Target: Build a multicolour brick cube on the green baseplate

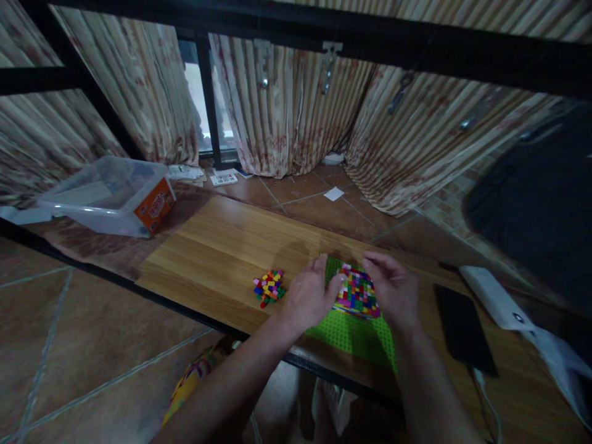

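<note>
A block of many-coloured toy building bricks (358, 293) stands on a green studded baseplate (342, 336). My left hand (309, 296) is at the block's left side, its thumb stretched toward the bricks and apart from the fingers. At the upper right edge of the block is my right hand (393, 287), with fingers bent together. Whatever its fingertips hold, if anything, is too small to tell. A small pile of loose bricks (269, 288) lies on the wooden table to the left of my left hand.
Right of the baseplate lies a black phone (465, 330) with a cable, beside a white device (493, 299). A clear plastic bin (106, 200) with an orange label stands at the far left. Striped curtains (296, 111) hang behind the table (208, 246).
</note>
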Demonstrator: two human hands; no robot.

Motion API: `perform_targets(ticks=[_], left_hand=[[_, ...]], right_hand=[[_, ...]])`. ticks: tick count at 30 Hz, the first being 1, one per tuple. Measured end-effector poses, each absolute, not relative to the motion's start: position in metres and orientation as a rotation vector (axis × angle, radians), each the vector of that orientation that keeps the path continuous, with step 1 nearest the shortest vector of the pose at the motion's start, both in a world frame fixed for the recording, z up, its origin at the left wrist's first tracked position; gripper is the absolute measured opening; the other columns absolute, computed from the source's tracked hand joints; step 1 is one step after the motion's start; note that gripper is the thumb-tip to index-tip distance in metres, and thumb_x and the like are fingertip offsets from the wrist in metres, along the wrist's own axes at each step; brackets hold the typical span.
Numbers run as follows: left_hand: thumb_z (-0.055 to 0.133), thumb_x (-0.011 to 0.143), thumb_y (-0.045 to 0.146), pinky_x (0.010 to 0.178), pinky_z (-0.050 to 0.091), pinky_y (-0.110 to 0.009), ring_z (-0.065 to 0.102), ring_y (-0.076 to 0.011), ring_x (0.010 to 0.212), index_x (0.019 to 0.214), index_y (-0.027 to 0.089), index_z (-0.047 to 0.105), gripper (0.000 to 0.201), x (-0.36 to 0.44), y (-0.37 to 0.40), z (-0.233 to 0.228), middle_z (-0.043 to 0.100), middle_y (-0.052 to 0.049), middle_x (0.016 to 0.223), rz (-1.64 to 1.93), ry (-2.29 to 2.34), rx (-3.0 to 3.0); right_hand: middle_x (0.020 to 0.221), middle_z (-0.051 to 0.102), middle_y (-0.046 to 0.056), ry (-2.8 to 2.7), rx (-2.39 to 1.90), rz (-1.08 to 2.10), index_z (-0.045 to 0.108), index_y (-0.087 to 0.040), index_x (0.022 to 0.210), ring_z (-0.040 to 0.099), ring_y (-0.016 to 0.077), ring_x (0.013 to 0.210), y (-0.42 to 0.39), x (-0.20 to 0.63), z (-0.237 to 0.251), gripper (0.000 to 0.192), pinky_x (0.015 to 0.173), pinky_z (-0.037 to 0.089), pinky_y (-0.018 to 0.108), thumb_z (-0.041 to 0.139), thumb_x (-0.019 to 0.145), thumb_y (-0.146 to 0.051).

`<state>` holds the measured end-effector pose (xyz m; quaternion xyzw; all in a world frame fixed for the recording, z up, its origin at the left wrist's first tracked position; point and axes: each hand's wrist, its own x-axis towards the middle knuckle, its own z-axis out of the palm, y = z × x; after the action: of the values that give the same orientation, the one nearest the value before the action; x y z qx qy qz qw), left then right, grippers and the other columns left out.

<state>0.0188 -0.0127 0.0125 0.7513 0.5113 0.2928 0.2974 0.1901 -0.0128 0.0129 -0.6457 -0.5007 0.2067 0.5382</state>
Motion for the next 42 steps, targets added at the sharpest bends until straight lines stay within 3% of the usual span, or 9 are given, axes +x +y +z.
perform_targets(ticks=[5,11,14,22,29,38,42], left_hand=[[0.042,0.093,0.045,0.090,0.051,-0.036,0.066,-0.0225,0.098,0.129,0.011,0.051,0.050,-0.016,0.011,0.022,0.065,-0.016,0.120,1.060,1.454,1.719],[0.042,0.093,0.046,0.081,0.053,-0.030,0.067,-0.0198,0.093,0.123,0.011,0.057,0.049,-0.049,0.029,0.017,0.068,-0.012,0.113,1.352,1.418,1.446],[0.044,0.092,0.045,0.078,0.053,-0.029,0.068,-0.0195,0.093,0.120,0.013,0.060,0.046,-0.055,0.031,0.014,0.069,-0.010,0.109,1.347,1.432,1.379],[0.050,0.090,0.040,0.080,0.054,-0.031,0.067,-0.0175,0.087,0.121,0.011,0.060,0.044,-0.055,0.031,0.011,0.068,-0.013,0.114,1.350,1.401,1.371],[0.053,0.088,0.034,0.079,0.053,-0.031,0.066,-0.0166,0.084,0.119,0.010,0.061,0.041,-0.056,0.033,0.007,0.068,-0.013,0.111,1.375,1.388,1.358],[0.056,0.085,0.030,0.070,0.052,-0.030,0.066,-0.0174,0.077,0.116,0.010,0.063,0.037,-0.055,0.031,0.011,0.070,-0.013,0.106,1.351,1.387,1.305],[0.057,0.084,0.028,0.071,0.051,-0.029,0.066,-0.0169,0.077,0.113,0.011,0.065,0.035,-0.053,0.030,0.012,0.070,-0.012,0.104,1.340,1.372,1.333]], right_hand=[[0.084,0.071,0.005,-1.171,-1.439,0.236,0.071,-0.019,0.086,0.066,0.0214,0.080,-0.032,0.159,0.029,0.018,0.079,0.052,0.036,0.064,0.080,-0.034],[0.089,0.067,0.004,-1.754,-1.289,0.539,0.068,-0.023,0.092,0.064,0.0187,0.081,-0.052,0.102,0.023,0.014,0.074,0.051,0.031,0.055,0.088,-0.024],[0.089,0.066,0.004,-1.917,-1.344,0.658,0.067,-0.022,0.094,0.064,0.0191,0.080,-0.053,0.085,0.008,0.017,0.073,0.050,0.031,0.051,0.087,-0.019],[0.098,0.064,0.009,-2.079,-1.498,0.568,0.064,-0.019,0.104,0.063,0.0230,0.086,-0.043,0.077,-0.020,0.026,0.081,0.050,0.038,0.049,0.084,-0.013],[0.093,0.062,0.007,-2.118,-1.528,0.524,0.065,-0.019,0.092,0.062,0.0217,0.082,-0.037,0.073,-0.026,0.017,0.078,0.049,0.035,0.051,0.084,-0.014],[0.075,0.064,0.002,-1.906,-1.469,0.628,0.065,-0.020,0.083,0.062,0.0167,0.067,-0.045,0.078,-0.008,0.010,0.064,0.046,0.028,0.055,0.085,-0.022],[0.078,0.068,0.000,-1.683,-1.364,0.706,0.067,-0.022,0.085,0.065,0.0149,0.070,-0.049,0.088,0.010,0.008,0.066,0.049,0.026,0.060,0.085,-0.025]])
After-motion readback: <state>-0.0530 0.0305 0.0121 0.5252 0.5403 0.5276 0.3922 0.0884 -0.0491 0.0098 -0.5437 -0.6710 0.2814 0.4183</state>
